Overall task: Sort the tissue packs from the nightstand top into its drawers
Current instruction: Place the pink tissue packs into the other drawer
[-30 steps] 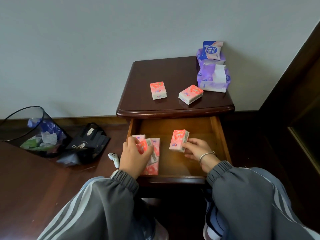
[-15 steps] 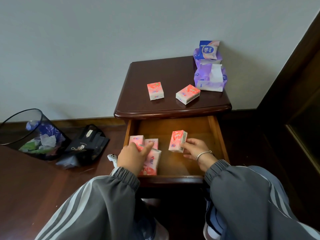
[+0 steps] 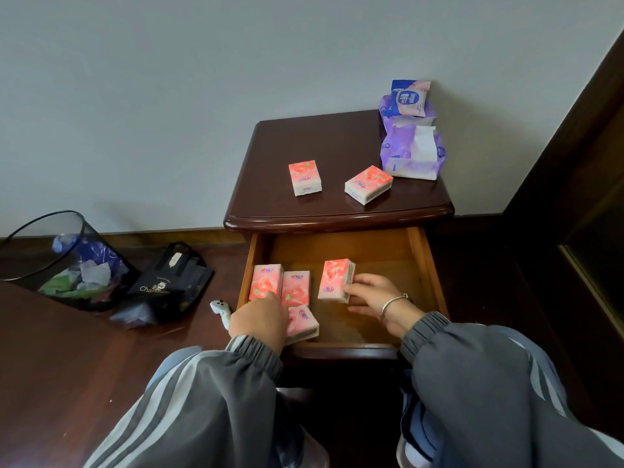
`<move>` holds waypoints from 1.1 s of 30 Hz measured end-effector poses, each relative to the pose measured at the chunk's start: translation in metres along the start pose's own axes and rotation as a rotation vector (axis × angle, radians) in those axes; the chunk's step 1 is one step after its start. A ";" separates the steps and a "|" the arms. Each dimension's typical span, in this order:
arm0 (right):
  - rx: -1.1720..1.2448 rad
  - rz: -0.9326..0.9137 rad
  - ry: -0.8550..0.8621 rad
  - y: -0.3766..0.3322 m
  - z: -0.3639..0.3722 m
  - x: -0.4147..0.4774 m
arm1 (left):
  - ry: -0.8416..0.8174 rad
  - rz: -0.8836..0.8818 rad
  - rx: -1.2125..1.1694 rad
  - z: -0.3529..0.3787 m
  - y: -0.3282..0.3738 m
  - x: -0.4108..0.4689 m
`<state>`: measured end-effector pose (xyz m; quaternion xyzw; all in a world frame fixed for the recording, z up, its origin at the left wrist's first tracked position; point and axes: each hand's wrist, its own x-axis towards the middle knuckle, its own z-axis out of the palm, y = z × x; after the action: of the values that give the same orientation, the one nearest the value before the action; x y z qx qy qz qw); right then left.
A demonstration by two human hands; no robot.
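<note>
The nightstand has its top drawer pulled open. Two pink tissue packs lie on the top. Inside the drawer, two pink packs lie flat side by side at the left. My left hand covers their near ends and holds a third, tilted pink pack at the drawer's front. My right hand grips a pink pack that stands on edge mid-drawer.
Purple tissue bags and a blue pack sit at the top's back right by the wall. On the floor at the left are a black mesh bin, a black bag and a small white object. Dark wood furniture stands at the right.
My left hand has lowered its pink pack from above the flat packs down to the drawer's front. My right hand and its upright pack have barely moved.
</note>
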<state>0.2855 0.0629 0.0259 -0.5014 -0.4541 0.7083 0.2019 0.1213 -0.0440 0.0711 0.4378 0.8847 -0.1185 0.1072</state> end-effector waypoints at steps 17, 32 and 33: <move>-0.646 -0.161 -0.153 -0.050 0.022 0.029 | -0.095 0.336 -0.251 0.010 -0.017 -0.023; -0.424 -0.010 0.014 -0.046 0.054 0.064 | 0.160 0.167 -0.280 0.024 0.002 -0.029; -0.444 -0.032 -0.018 -0.041 0.054 0.063 | 0.123 0.177 -0.255 0.024 0.003 -0.027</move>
<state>0.2039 0.1061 0.0319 -0.5197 -0.6087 0.5921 0.0937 0.1420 -0.0699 0.0559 0.5034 0.8554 0.0316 0.1177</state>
